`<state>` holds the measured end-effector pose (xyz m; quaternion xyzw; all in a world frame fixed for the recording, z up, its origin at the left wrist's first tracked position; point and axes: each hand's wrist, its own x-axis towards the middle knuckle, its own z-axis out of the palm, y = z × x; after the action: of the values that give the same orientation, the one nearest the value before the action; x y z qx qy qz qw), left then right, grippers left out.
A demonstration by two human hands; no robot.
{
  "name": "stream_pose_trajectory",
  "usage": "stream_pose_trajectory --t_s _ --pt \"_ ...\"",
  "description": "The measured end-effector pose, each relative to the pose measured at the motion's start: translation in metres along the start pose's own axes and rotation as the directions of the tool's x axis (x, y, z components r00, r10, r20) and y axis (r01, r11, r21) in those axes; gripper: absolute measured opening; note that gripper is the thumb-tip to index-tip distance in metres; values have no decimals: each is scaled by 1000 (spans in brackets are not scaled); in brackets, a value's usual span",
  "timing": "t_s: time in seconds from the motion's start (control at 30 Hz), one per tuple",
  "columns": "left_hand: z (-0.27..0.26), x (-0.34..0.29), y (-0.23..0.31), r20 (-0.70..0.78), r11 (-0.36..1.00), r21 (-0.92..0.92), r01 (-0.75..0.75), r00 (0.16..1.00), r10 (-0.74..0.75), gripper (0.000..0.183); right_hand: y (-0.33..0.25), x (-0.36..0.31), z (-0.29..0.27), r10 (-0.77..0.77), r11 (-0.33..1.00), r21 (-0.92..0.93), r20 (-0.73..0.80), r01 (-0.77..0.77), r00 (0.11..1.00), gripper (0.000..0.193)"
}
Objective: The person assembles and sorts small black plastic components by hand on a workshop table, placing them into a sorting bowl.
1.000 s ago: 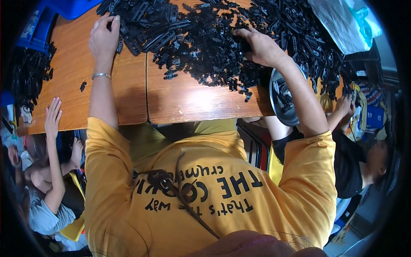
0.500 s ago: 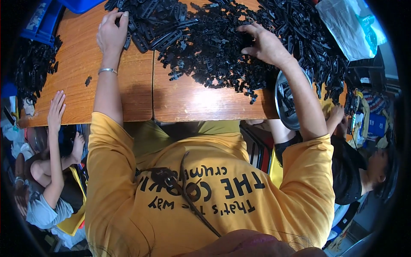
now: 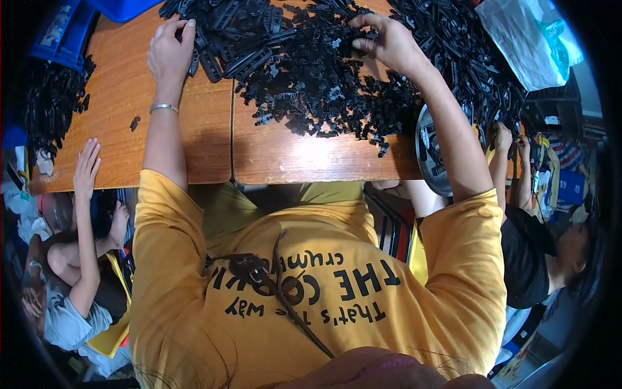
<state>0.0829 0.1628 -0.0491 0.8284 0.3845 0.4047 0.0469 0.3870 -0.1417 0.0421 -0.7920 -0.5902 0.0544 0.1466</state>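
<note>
My left hand [image 3: 172, 50] rests on the wooden table at the left edge of a heap of long black plastic pieces [image 3: 223, 32]. Its fingers are curled and closed; whatever they may hold is hidden. Over on the right, my right hand [image 3: 394, 47] hovers above a spread heap of small black plastic parts [image 3: 317, 78]. Its thumb and forefinger are apart, with nothing visible between them. Below my right forearm, partly covered by it, is a round metal tray [image 3: 424, 162] with some black pieces in it.
More long black pieces [image 3: 479, 58] lie at the right, beside a clear plastic bag [image 3: 528, 39]. Blue bins [image 3: 61, 39] and another black heap [image 3: 52, 107] are at the left. One small black piece [image 3: 135, 123] lies alone. Co-workers' hands [image 3: 86, 165] are at both sides.
My right hand has moved up and slightly left over the small parts. The right co-worker's hands have moved up toward the black pieces. My left hand has stayed put.
</note>
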Motion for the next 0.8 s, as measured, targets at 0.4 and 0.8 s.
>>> stream_pose_trajectory --t_s 0.4,0.8 --pt "-2 0 0 -2 1000 29 4 1000 -4 37 -28 21 47 -140 982 -141 -71 129 988 27" --pt "3 1 -4 -23 1000 18 -23 999 24 37 -36 -20 32 -90 990 -105 -5 89 996 33"
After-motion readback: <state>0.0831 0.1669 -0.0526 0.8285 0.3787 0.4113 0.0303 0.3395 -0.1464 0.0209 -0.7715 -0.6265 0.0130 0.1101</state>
